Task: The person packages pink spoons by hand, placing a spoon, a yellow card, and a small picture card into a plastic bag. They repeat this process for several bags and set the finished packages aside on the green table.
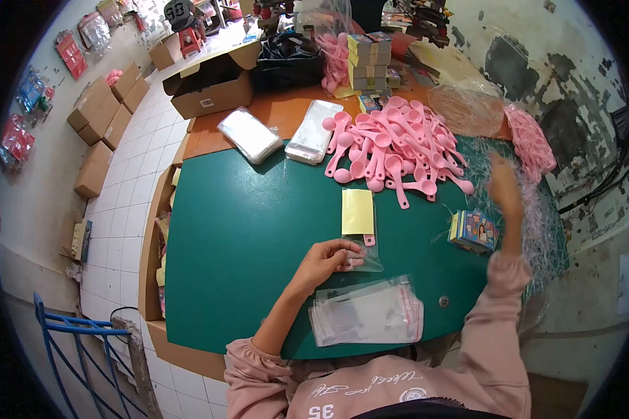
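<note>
My left hand [332, 257] is closed on the lower end of a clear plastic bag [372, 264] lying on the green table. Inside that bag are a yellow card [357, 211] and a pink spoon, whose handle end [369, 239] shows below the card. My right hand [503, 183] is raised at the right, blurred, its fingers hard to make out. Below it sits a stack of small printed cards [474, 231]. A large pile of pink spoons [395, 143] lies beyond the bag. Several flat clear bags [367, 313] are spread near the table's front edge.
Two stacks of clear bags [250, 135] [314, 131] lie at the table's back left. Behind them stand an open cardboard box [213, 89] and a black bag [288, 61]. Bundled card stacks [370, 63] stand at the back. Crumpled plastic [538, 230] covers the right edge.
</note>
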Demonstrator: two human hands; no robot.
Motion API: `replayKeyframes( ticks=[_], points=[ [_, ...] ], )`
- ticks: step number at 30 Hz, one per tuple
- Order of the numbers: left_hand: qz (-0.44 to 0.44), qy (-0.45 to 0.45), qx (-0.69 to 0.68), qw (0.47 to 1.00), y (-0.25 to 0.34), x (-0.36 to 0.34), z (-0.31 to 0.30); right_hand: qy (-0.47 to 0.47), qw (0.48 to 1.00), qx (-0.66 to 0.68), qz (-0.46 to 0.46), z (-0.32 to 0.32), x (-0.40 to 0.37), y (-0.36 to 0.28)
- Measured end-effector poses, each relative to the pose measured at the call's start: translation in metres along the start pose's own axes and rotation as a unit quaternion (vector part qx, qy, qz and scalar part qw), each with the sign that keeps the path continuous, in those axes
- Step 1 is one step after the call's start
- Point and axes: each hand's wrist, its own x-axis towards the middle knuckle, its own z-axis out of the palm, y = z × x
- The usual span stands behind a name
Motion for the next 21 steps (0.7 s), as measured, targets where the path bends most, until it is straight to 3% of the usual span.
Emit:
replayKeyframes(
  ticks=[1,3,4,7,10,13,15,17,18,21],
  points=[
    [-0.001,0.001,-0.002,1.0,0.0,-0.001,0.002,0.045,0.995,-0.075,-0.04,0.009,-0.011,-0.021],
    [-0.012,0.011,-0.063,0.998,0.004,-0.001,0.006,-0.076,0.968,0.167,-0.169,0.05,-0.031,-0.088],
    [-0.014,0.01,-0.059,0.998,0.006,-0.001,0.007,-0.167,0.954,0.217,-0.12,0.056,-0.042,-0.126],
    [-0.003,0.009,-0.109,0.994,0.006,-0.005,0.007,-0.138,0.963,0.199,-0.121,0.089,-0.055,-0.15],
    [-0.02,-0.005,-0.088,0.996,0.012,-0.006,0.002,-0.131,0.923,0.361,-0.029,0.094,-0.052,-0.146],
    [-0.03,0.008,-0.107,0.994,0.015,-0.009,0.007,-0.16,0.888,0.43,0.019,0.098,-0.057,-0.142],
    [0.067,0.099,0.062,0.991,0.003,-0.005,0.009,-0.17,0.862,0.475,0.042,0.099,-0.058,-0.139],
    [0.087,0.088,0.142,0.982,0.004,-0.004,0.013,-0.197,0.797,0.565,0.079,0.109,-0.061,-0.13],
    [0.109,0.077,0.222,0.966,0.005,-0.003,0.014,-0.198,0.796,0.567,0.08,0.107,-0.061,-0.127],
    [0.108,0.122,0.249,0.955,0.002,-0.002,0.018,-0.241,0.803,0.535,0.108,0.101,-0.06,-0.125]
  ],
)
